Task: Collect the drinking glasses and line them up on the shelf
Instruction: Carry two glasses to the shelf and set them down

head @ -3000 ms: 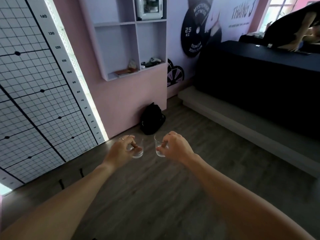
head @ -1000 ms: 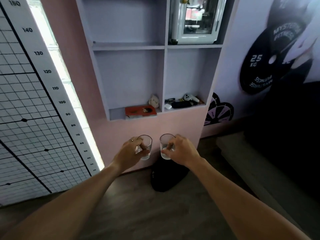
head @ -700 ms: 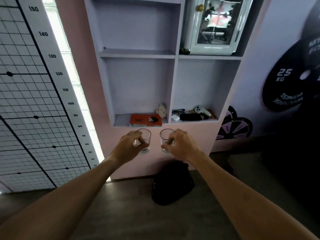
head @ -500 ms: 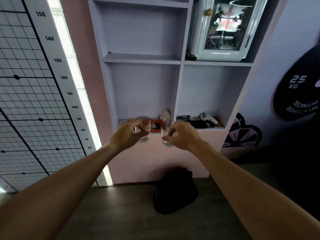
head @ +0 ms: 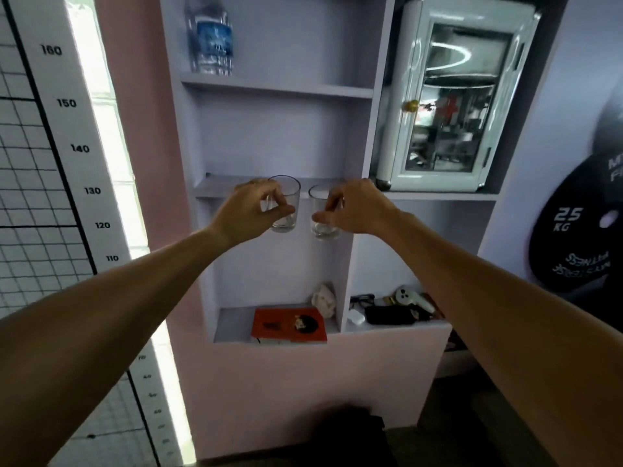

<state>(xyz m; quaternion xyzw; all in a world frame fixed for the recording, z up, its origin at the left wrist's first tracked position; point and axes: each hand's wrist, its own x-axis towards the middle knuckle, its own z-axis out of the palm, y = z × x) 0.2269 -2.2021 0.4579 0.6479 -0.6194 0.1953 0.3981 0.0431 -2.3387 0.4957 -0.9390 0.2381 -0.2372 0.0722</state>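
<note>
Now my left hand (head: 251, 210) grips one glass (head: 285, 203), my right hand (head: 354, 207) the other glass (head: 322, 214) — both upright, just apart, before the middle shelf's (head: 215, 188) bare front edge.

A lilac shelving unit (head: 279, 136) is set into a pink wall (head: 141, 96); left of it runs a bright vertical light strip (head: 101, 106) and a height chart (head: 50, 146) with a grid; right of it hangs a dark weight-plate mural (head: 580, 230). Inside it sit a water bottle (head: 210, 35), a glass-doored cabinet (head: 451, 99) and a red book (head: 290, 325); below it lies dark flooring (head: 455, 443).
</note>
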